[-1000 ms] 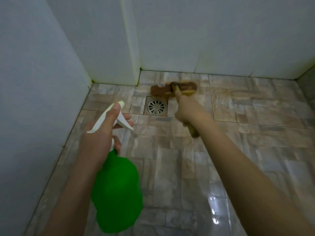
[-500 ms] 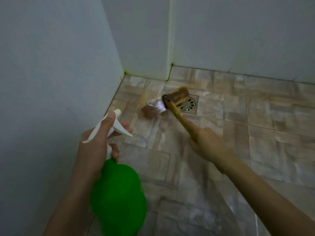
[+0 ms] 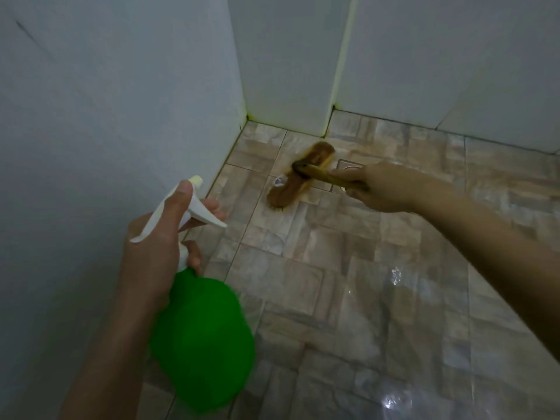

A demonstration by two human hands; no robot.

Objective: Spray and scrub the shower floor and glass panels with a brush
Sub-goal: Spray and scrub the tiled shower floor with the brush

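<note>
My right grip (image 3: pixel 381 189) is curled round the yellow-brown handle of the brush (image 3: pixel 303 174), right of centre in the frame. The brush has a long brown wooden head. It lies slantwise, bristles down, on the floor (image 3: pixel 333 283) in the upper middle, just left of the drain (image 3: pixel 348 166), which my grip partly hides. A small white-and-blue scrap (image 3: pixel 279 180) touches its left edge. At lower left my left grip (image 3: pixel 157 247) wraps the neck of a green bottle (image 3: pixel 203 344), thumb over its white trigger head. The beige tiles shine wet at lower right.
</note>
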